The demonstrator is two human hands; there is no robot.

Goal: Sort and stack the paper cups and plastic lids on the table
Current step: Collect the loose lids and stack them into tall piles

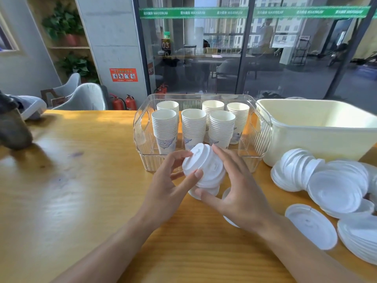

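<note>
Fingers (199, 173) of the left hand (169, 186) and right hand (238, 193) hold a small pile of white lids (204, 166) near the clear bin (140, 127) of cups (164, 127).

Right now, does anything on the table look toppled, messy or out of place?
Yes. The stack of white plastic lids right of the clear plastic bin has toppled sideways, fanning out, with loose lids scattered nearby. The paper cup stacks in the bin stand upright.
</note>
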